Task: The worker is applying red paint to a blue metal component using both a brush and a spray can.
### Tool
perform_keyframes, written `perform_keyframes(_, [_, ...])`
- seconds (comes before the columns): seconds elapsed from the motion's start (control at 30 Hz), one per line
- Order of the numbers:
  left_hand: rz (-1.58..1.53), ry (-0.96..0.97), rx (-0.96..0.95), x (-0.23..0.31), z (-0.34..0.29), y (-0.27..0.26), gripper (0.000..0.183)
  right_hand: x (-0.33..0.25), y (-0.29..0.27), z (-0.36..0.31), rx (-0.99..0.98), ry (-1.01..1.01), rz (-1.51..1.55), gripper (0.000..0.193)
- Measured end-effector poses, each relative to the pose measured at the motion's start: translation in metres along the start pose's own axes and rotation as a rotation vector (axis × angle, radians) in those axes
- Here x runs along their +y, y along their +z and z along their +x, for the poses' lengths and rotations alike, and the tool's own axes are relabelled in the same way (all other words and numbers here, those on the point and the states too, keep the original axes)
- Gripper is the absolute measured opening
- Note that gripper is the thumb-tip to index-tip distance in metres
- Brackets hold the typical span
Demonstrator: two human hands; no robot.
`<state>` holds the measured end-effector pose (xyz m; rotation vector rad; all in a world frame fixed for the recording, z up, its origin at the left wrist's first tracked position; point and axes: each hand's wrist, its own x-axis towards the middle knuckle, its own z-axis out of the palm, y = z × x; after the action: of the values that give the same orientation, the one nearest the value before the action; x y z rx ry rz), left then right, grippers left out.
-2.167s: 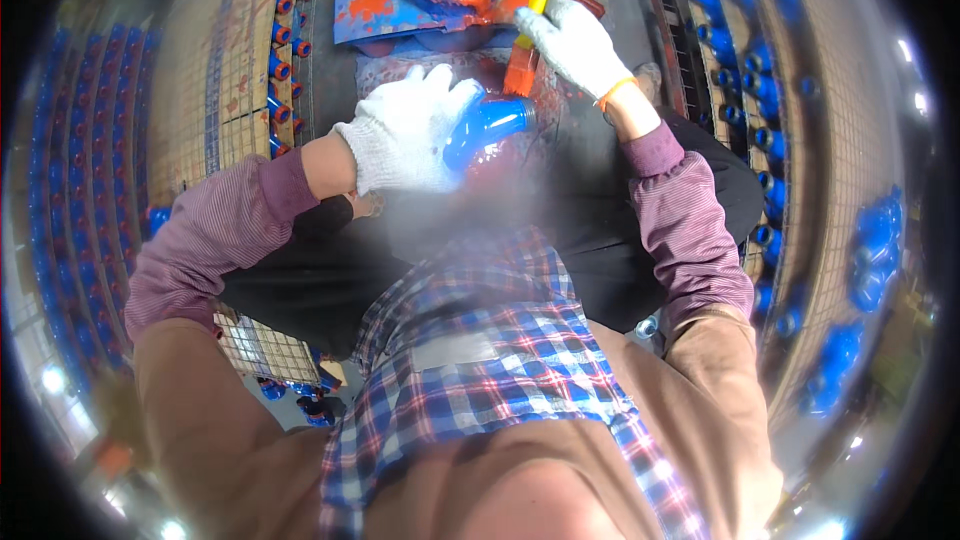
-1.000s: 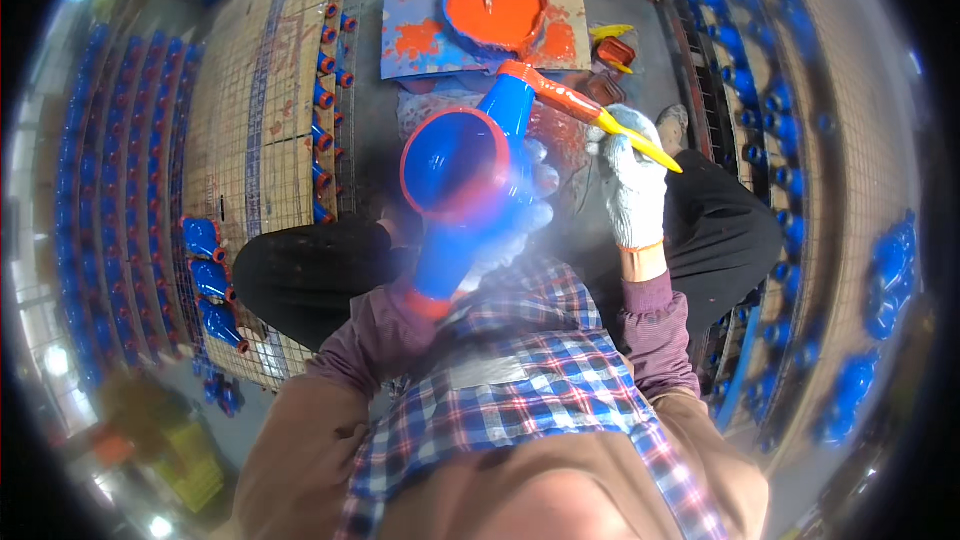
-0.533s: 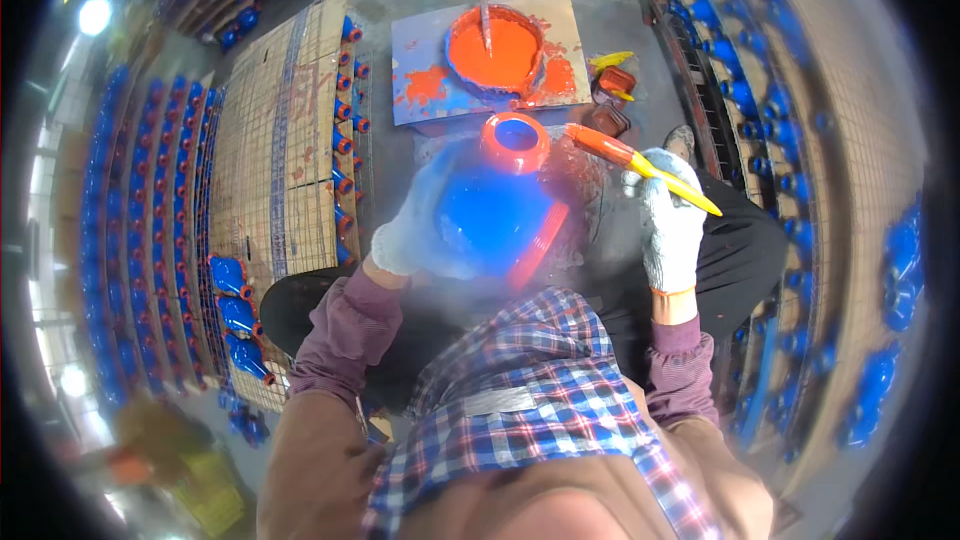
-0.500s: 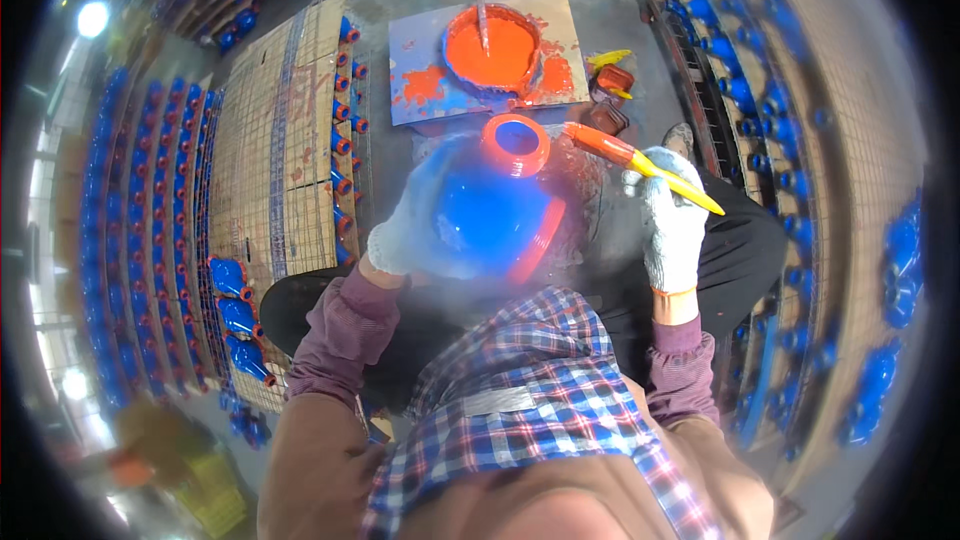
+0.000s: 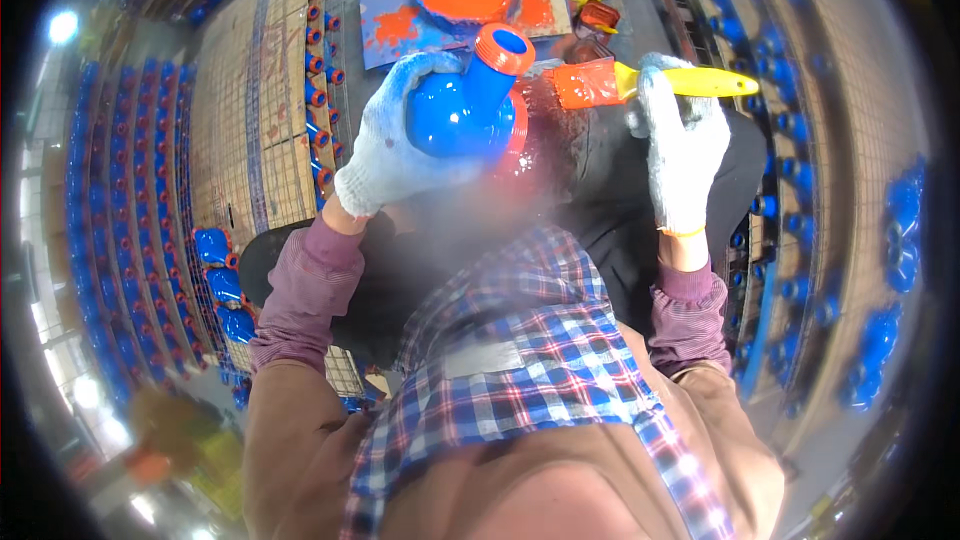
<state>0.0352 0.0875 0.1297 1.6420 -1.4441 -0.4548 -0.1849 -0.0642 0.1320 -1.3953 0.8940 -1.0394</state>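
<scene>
My gloved left hand [image 5: 390,140] grips a glossy blue pipe fitting [image 5: 445,118] by its rounded side. The fitting has an orange-red threaded collar on its upper neck and another orange-red rim on its right side; its lower part is blurred. In my gloved right hand [image 5: 685,145] is a paintbrush [image 5: 690,82], its yellow handle lying nearly level between thumb and fingers. Orange-red paint covers the bristles, which point left and sit just right of the fitting. Beyond stands a bowl [image 5: 422,8] of orange-red paint with a stick in it.
A paint-spattered board [image 5: 375,45] lies under the bowl. Small paint-stained containers [image 5: 598,16] with yellow-handled tools stand to its right. Racks of similar blue fittings [image 5: 128,230] line the left, and more fittings [image 5: 795,175] stand along the right. A mesh-covered panel [image 5: 245,100] is at near left.
The fitting has tilted and turned in my left hand, its neck leaning up to the right. My right hand has swung the brush nearly level. The whole view has shifted.
</scene>
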Motion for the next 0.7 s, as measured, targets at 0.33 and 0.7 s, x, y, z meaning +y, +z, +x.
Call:
perform_keyframes(0.33, [-0.023, 0.033, 0.171, -0.001, -0.002, 0.007, 0.067, 0.003, 0.034, -0.01, -0.182, -0.091, 0.11, 0.021])
perform_keyframes(0.7, [-0.909, -0.496, 0.352, -0.048, 0.003, -0.008, 0.05, -0.015, 0.041, -0.023, -0.225, -0.792, -0.449, 0.025])
